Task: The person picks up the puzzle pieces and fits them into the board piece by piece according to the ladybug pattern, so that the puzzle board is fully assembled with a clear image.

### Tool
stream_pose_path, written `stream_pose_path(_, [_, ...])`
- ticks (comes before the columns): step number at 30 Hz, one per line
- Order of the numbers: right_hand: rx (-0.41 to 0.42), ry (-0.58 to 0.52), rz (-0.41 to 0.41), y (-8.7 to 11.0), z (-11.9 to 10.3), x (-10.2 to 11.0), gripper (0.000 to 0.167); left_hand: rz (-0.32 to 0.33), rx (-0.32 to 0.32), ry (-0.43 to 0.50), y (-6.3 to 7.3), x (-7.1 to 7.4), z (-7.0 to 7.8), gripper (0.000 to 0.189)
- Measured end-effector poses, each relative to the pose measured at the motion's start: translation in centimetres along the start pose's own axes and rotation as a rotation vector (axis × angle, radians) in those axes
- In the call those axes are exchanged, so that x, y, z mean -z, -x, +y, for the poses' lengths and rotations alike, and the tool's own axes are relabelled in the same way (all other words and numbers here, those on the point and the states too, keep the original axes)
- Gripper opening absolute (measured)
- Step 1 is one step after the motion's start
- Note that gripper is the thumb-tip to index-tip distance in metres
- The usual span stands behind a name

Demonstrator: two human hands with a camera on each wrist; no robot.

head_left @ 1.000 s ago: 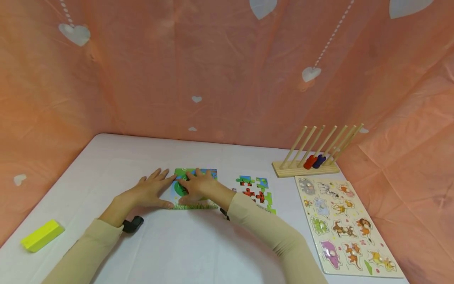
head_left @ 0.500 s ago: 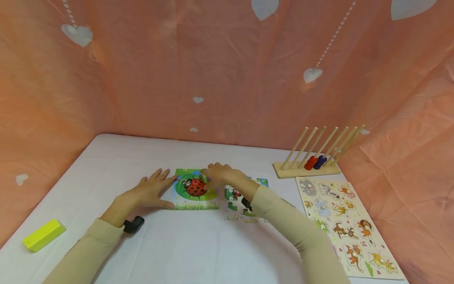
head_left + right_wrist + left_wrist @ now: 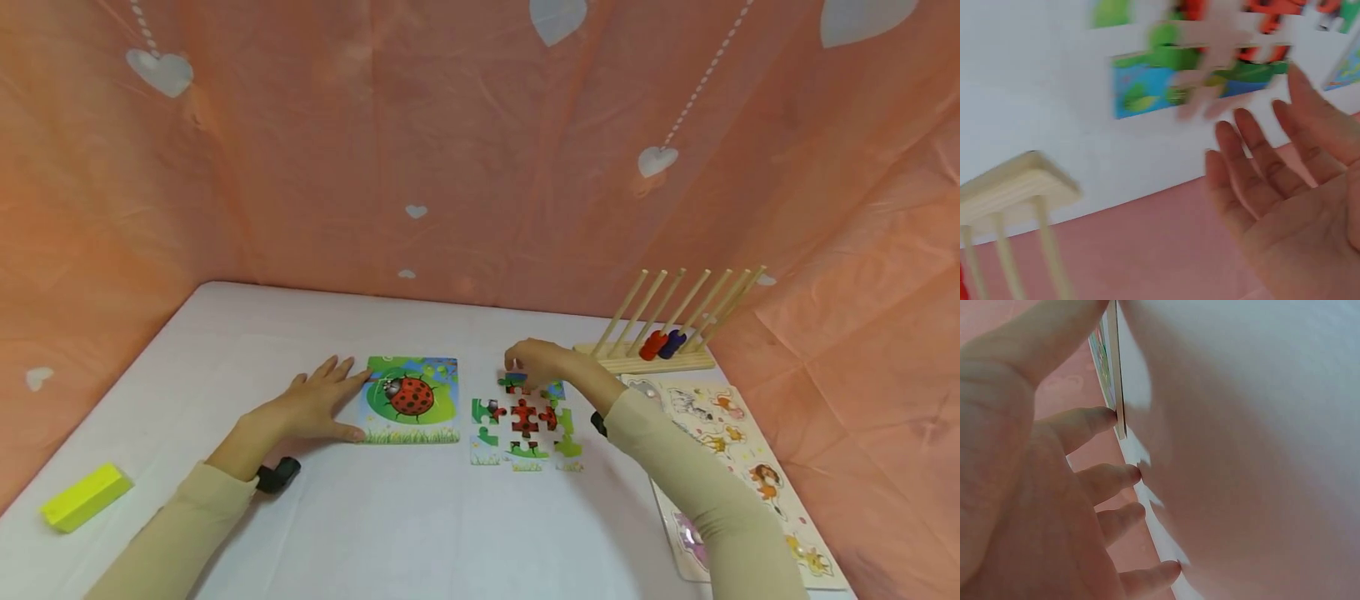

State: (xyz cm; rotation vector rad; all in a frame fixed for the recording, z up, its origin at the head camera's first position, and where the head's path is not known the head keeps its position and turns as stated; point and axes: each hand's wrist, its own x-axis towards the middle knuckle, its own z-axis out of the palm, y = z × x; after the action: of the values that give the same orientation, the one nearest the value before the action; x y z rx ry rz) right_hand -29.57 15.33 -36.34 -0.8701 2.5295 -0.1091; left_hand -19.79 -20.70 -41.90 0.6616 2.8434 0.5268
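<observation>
A square ladybug picture board (image 3: 408, 400) lies flat on the white table. My left hand (image 3: 318, 404) rests at its left side with fingers spread, and in the left wrist view the thumb and index fingertip meet the board's edge (image 3: 1116, 369). Right of the board, loose ladybug jigsaw pieces (image 3: 525, 419) lie in rough rows with gaps between them. Above the far row is my right hand (image 3: 540, 360), its fingers loosely bent and holding nothing. The right wrist view has its fingertips close to a green-and-blue piece (image 3: 1250, 78), with another corner piece (image 3: 1141, 94) beside it.
A wooden peg stand (image 3: 645, 360) with red and blue beads is at the back right. In front of it lies an animal knob puzzle (image 3: 765, 492), partly behind the right sleeve. A yellow block (image 3: 87, 497) sits at the far left. A pink curtain (image 3: 465, 150) hangs behind the table.
My right hand has left the ladybug board and moved right over the far loose pieces, uncovering the picture. The left hand has stayed at the board's left edge.
</observation>
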Motion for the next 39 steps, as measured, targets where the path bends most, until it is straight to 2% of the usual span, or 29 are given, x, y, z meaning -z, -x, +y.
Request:
stream_pose_path(6, [0.056, -0.115, 0.054, 0.0, 1.4, -1.0, 0.046, 0.010, -0.012, -0.009, 0.1, 0.0, -0.2, 0.100])
stream_pose_path(11, [0.098, -0.098, 0.125, -0.2, 1.7, -1.6, 0.048, 0.017, -0.016, -0.002, 0.1, 0.0, -0.2, 0.100])
stream_pose_path(14, [0.098, -0.088, 0.141, -0.3, 1.5, -1.8, 0.049, 0.020, -0.017, 0.003, 0.1, 0.0, -0.2, 0.100])
stream_pose_path(28, [0.055, -0.126, 0.126, -0.5, 1.9, -2.0, 0.045, 0.024, -0.017, 0.001, -0.1, 0.1, 0.0, 0.100])
stream_pose_path(34, [0.070, -0.129, 0.107, -0.6, 2.3, -2.1, 0.045, 0.019, -0.023, 0.008, -0.2, 0.0, 0.0, 0.101])
stream_pose_path(39, [0.082, -0.133, 0.111, -0.7, 2.6, -2.4, 0.045, 0.015, -0.060, 0.049, -0.2, -0.3, -0.5, 0.099])
